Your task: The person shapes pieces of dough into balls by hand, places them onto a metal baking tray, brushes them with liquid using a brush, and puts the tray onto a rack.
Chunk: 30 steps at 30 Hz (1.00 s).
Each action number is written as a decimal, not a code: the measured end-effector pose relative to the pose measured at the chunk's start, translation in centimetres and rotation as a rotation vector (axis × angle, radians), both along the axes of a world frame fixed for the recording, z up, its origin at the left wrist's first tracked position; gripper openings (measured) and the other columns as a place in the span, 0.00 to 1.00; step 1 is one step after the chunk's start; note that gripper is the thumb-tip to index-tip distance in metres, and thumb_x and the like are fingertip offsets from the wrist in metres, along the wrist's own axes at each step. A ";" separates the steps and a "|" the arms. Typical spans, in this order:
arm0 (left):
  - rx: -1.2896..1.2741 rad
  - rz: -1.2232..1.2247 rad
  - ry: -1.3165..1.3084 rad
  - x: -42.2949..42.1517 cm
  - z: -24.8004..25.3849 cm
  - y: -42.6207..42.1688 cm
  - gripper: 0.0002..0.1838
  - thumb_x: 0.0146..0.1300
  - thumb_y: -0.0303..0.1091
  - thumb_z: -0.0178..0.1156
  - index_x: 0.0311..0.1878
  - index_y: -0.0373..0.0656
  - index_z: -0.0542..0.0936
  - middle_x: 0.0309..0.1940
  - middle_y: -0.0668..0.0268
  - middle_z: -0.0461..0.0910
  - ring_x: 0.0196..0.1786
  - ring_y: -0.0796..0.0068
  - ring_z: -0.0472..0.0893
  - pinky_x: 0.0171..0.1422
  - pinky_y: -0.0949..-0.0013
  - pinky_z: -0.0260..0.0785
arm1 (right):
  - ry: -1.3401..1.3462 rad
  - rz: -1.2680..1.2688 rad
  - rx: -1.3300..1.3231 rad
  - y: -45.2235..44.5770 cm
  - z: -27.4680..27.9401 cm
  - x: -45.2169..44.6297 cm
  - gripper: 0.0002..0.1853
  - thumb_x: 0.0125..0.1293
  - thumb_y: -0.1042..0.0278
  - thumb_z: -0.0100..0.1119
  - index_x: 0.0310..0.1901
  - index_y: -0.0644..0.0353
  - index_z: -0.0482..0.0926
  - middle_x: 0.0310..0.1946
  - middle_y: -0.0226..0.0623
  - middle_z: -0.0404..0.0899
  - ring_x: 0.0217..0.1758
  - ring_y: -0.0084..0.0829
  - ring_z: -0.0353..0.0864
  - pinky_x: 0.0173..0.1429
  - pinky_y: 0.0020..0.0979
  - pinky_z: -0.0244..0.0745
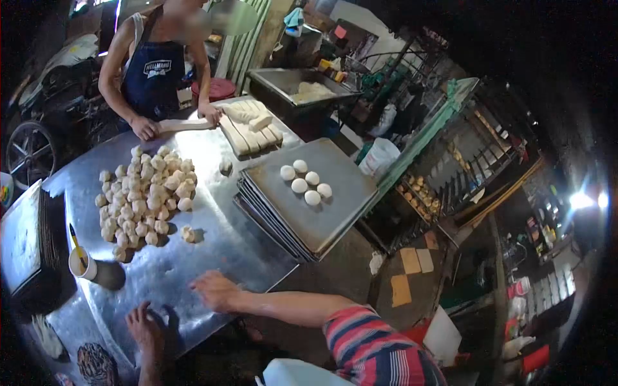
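Note:
Low over the metal table (251, 248), my left hand (147, 331) has its fingers apart and holds nothing. My right hand (217, 291), at the end of a striped sleeve, reaches over the table's near edge with loosely stretched fingers and nothing visible in them. A single dough piece (188, 234) lies beyond my right hand, not touching it. Farther back is a large heap of knotted dough pieces (145, 199). Several smooth white dough balls (299, 186) rest on the top tray of a stack (347, 186) at the table's right.
Across the table a person in a dark apron (151, 74) holds a long dough strip (187, 125) beside cut dough strips (248, 138). A white cup with a brush (82, 265) stands at left, near another tray stack (22, 235). A rack (418, 199) holds baked pieces.

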<state>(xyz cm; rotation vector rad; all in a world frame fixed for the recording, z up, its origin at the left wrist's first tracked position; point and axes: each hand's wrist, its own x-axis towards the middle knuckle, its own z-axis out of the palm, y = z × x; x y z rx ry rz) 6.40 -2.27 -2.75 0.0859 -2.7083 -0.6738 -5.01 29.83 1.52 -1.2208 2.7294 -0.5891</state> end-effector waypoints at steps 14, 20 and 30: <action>-0.126 -0.128 0.135 -3.2 1.8 0.3 0.16 0.61 0.25 0.59 0.51 0.44 0.85 0.44 0.55 0.80 0.51 0.46 0.78 0.60 0.46 0.69 | 0.349 0.121 -0.356 -1.2 -0.9 -1.6 0.15 0.61 0.64 0.62 0.49 0.56 0.84 0.44 0.42 0.84 0.49 0.49 0.81 0.56 0.47 0.79; 0.002 -0.049 0.011 -10.0 4.4 -2.9 0.18 0.58 0.22 0.60 0.52 0.45 0.84 0.44 0.52 0.80 0.52 0.44 0.78 0.64 0.46 0.71 | 0.160 0.146 -0.282 -5.3 -4.9 -11.4 0.12 0.62 0.68 0.60 0.47 0.51 0.85 0.40 0.39 0.84 0.48 0.47 0.81 0.58 0.46 0.76; -0.020 -0.177 0.164 -10.1 1.8 0.2 0.20 0.56 0.22 0.61 0.52 0.44 0.84 0.44 0.52 0.81 0.52 0.43 0.80 0.65 0.41 0.69 | 0.194 0.149 -0.331 -5.0 -3.6 -7.6 0.14 0.59 0.68 0.59 0.47 0.50 0.84 0.41 0.40 0.84 0.50 0.46 0.82 0.63 0.46 0.76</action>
